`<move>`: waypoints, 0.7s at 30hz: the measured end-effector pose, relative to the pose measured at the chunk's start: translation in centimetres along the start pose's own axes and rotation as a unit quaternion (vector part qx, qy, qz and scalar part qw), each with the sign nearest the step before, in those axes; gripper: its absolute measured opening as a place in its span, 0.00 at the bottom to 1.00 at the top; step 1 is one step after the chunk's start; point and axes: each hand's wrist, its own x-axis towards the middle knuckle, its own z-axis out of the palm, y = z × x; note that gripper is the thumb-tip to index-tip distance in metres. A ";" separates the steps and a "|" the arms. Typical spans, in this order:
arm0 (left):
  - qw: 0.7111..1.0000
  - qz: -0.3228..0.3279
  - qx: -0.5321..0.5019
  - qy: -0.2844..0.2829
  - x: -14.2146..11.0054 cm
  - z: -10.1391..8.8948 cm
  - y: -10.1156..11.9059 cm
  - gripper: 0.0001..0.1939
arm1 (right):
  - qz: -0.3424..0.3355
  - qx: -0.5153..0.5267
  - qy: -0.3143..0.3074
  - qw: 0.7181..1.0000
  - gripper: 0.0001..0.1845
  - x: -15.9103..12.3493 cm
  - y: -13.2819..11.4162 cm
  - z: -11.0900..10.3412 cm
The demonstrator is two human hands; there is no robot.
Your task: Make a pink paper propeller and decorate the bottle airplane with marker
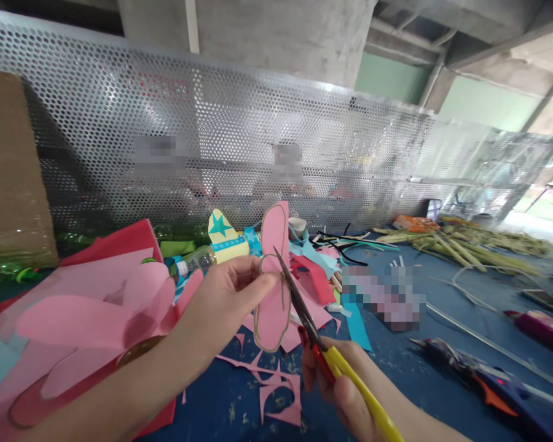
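My left hand [221, 298] pinches a pink paper cutout [273, 288] with a pencilled outline, shaped like two rounded lobes, and holds it upright. My right hand [336, 383] grips red and yellow scissors [313, 334]. Their dark blades point up and left and meet the cutout's right edge near its narrow waist. Pink paper offcuts [276, 387] lie on the blue table [405, 368] under both hands.
Large pink and red paper sheets [87, 313] cover the left. A glue gun [483, 377] lies at the right, a purple item [541, 322] beyond it. Dried leaf strips [461, 245], coloured scraps and a star-marked bottle craft [223, 239] sit further back. Perforated metal screen [239, 123] behind.
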 end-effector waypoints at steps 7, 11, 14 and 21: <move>1.000 -0.004 0.000 -0.001 -0.1 0.0 0.2 0.12 | 0.012 0.000 -0.001 1.000 0.37 0.1 0.0 0.0; 1.000 0.001 -0.002 -0.004 -0.1 0.0 0.2 0.11 | 0.005 -0.013 0.004 1.000 0.38 0.1 0.0 0.0; 1.000 0.003 -0.009 -0.004 0.0 0.0 0.1 0.11 | 0.017 -0.021 0.009 1.000 0.39 0.1 0.0 0.0; 1.000 0.004 -0.019 -0.016 -0.1 0.0 0.1 0.11 | 0.024 -0.020 0.021 0.999 0.39 0.1 0.2 -0.2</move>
